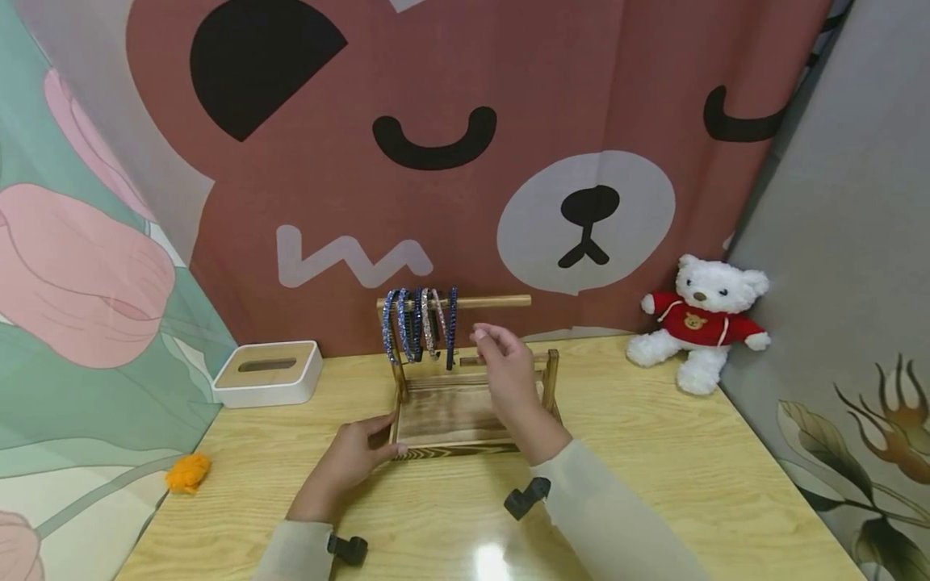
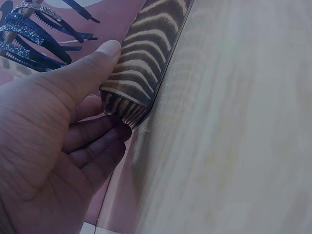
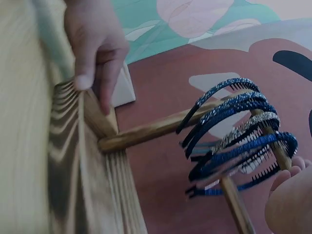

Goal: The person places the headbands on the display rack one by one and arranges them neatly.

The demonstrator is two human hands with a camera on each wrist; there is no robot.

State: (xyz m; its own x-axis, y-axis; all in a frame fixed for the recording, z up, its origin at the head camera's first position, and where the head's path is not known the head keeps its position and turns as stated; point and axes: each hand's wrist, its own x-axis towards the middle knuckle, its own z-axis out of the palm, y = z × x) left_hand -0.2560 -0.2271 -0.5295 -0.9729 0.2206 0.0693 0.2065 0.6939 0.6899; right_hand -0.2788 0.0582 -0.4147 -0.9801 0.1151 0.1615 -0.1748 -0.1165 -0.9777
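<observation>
A wooden rack (image 1: 446, 411) stands on the table, with several glittery blue and silver headbands (image 1: 404, 323) hanging from the left half of its upper rod (image 1: 501, 302). My left hand (image 1: 350, 456) grips the front left corner of the rack's base; in the left wrist view the thumb lies on the striped front edge (image 2: 146, 63) and the fingers curl at its end. My right hand (image 1: 512, 375) is raised in front of the rack, just right of the rightmost dark blue headband (image 1: 452, 327). Its fingers are curled towards the thumb, with nothing visible between them. A lower rod (image 1: 472, 361) is partly hidden behind it.
A white tissue box (image 1: 269, 375) with a wooden lid stands at the back left. An orange fluffy item (image 1: 188, 473) lies at the table's left edge. At the back right sits a white teddy bear (image 1: 701, 323) in a red sweater. Patterned curtains hang behind and beside the table.
</observation>
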